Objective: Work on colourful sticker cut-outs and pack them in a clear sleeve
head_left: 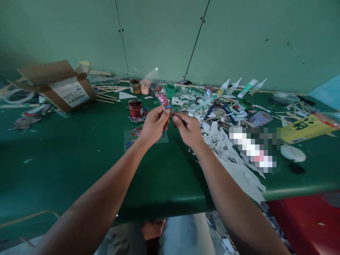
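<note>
Place: craft workshop. Evidence: smooth green-covered tabletop (79, 152) set against pale green panelled wall (159, 35); small round amber jar (134, 86) and peach jar (145, 87) near far edge; slim nozzle-tipped plastic bottles (247, 89) toward far right corner; thin pale wooden sticks (106, 101) strewn along far edge; white paper offcuts (220, 148) heaped to near edge; open brown cardboard box (60, 79), far left corner.

On my feed, the left hand (154, 124) hides the lower end of the patterned strip (162, 96); at the right hand's (188, 128) fingertips, detail is too small for me to confirm a grip. Pixelation masks one item beside the paper scraps (240, 179). I find the cardboard box's (51, 73) label (71, 92) illegible. The picture's edge cuts off both forearms (106, 186) and a red surface (305, 221).
</note>
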The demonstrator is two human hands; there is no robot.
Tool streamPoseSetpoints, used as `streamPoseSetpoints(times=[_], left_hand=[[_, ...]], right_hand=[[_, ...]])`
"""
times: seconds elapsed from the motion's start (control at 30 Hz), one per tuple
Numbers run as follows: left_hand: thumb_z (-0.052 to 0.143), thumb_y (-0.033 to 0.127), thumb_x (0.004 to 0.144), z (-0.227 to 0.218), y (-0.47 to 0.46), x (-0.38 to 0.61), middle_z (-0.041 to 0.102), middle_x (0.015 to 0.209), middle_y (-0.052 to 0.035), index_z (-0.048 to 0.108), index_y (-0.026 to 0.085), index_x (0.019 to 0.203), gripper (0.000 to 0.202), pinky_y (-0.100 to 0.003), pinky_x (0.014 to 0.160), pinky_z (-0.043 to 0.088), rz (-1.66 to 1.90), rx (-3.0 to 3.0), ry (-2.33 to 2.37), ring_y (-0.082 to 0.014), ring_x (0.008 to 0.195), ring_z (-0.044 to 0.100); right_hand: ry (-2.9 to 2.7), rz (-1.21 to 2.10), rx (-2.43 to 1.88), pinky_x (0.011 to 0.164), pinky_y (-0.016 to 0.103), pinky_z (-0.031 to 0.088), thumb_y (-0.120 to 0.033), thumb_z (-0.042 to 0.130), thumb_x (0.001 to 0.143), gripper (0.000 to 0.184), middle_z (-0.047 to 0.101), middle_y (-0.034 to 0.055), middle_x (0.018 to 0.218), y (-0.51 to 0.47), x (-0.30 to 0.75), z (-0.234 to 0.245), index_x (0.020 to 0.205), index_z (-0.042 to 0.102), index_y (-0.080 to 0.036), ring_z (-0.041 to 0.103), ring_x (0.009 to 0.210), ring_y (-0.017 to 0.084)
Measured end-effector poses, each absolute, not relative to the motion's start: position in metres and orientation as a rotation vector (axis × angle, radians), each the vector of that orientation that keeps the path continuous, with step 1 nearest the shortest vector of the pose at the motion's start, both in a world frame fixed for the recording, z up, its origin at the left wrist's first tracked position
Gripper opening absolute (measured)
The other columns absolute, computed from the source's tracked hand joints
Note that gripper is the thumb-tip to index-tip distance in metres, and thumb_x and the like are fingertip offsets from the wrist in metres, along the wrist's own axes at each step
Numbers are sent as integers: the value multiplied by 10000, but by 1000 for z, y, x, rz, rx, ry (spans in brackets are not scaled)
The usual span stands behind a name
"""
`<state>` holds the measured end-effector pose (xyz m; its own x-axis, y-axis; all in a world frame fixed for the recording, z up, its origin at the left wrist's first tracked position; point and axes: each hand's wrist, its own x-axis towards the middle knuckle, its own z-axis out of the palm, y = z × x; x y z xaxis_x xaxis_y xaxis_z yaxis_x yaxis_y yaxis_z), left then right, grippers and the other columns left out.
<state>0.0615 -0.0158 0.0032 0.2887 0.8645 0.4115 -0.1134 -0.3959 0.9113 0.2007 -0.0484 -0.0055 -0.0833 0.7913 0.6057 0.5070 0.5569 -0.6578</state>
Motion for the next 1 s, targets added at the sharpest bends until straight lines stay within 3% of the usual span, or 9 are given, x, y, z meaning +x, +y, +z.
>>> streamPoseSetpoints(times=[0.6,1.0], left_hand=[[486,220,928,-5,-12,62,448,567,57,458,190,652,279,-178,458,368,1208,1436,596,-46,464,458],[483,117,920,2,-13,63,440,539,67,452,180,620,308,-165,440,346,1216,1460,638,-35,441,441]], right_hand=[[-1727,307,-1089,686,315,526,-577,438,912,480,732,56,822,-46,201,-7,947,732,-200,677,744,187],[-1739,255,-1136,689,313,534,-498,462,930,412,741,59,836,-46,202,-9,995,723,-186,691,769,186]])
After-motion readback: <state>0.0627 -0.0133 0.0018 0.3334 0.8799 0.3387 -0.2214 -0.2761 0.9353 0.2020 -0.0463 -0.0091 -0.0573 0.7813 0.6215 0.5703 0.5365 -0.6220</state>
